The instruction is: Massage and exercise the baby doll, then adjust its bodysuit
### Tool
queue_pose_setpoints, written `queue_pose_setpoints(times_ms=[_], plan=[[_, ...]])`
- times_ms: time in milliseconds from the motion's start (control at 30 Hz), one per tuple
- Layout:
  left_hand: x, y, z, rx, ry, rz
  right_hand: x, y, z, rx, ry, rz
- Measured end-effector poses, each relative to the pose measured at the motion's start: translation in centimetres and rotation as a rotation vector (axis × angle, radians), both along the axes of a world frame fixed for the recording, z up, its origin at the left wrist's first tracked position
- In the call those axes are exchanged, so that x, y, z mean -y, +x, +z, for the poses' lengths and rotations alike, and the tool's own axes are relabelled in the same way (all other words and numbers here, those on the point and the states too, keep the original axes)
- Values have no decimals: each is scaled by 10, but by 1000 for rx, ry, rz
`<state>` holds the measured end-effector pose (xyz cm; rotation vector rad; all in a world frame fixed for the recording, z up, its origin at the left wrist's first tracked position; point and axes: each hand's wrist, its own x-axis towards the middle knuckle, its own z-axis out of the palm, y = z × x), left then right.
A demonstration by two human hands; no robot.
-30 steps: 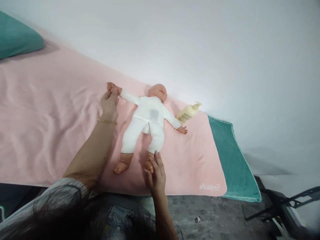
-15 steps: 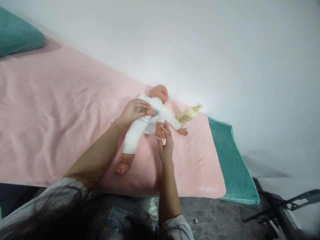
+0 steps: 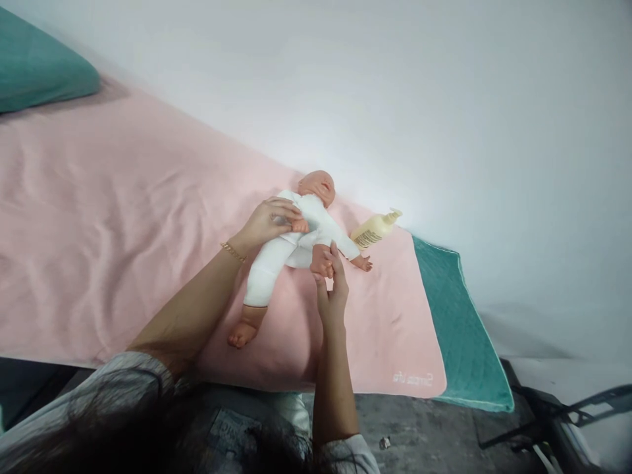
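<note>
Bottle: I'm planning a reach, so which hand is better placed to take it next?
Probably the right hand: it is nearer the bottle than the left hand, though it holds the doll's foot.

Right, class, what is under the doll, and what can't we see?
Under the doll lies a pink blanket, visible around it. The patch directly beneath is covered. Green fabric shows past the blanket's end; whether it reaches under the doll is hidden.
</note>
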<state>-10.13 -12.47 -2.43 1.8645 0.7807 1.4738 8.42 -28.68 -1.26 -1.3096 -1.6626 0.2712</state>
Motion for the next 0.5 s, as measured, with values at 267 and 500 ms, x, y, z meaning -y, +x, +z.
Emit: queue_pose_setpoints(times_ms=[267,500], plan=[[0,-5,4,563,-239,104,58,-9,-22,139,26,28],[-24,-18,-23,809,-509,214,103,-14,-54,227,-3,57]])
